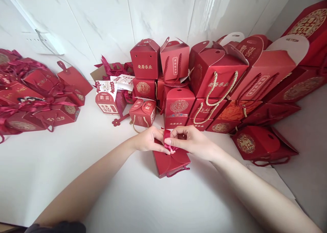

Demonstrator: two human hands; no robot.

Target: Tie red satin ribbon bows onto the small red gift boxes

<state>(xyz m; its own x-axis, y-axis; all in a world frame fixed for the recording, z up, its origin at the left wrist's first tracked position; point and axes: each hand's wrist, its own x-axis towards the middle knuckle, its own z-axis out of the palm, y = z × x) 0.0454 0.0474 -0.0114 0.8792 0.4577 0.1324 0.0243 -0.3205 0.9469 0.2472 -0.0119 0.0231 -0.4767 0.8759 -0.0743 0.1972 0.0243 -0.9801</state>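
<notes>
Ribbon (167,135) pinched btwn both hands rn

Head cam: my L hand (150,139) & R hand (192,144) each have a narrow grip, fingertips closed on that red ribbon just over the top of the small red box (168,164). Box is on the white tabletop (122,195), cord handle (178,171) twd me. Stacked gift boxes (178,105) behind it, plus a pile of ribboned boxes (56,112) way off L, fyi.

Deep-red box (168,165), crimson ribbon (167,134), red carton (263,141) with gold emblem (245,144), grey-veined white wall tiles (158,15).
</notes>
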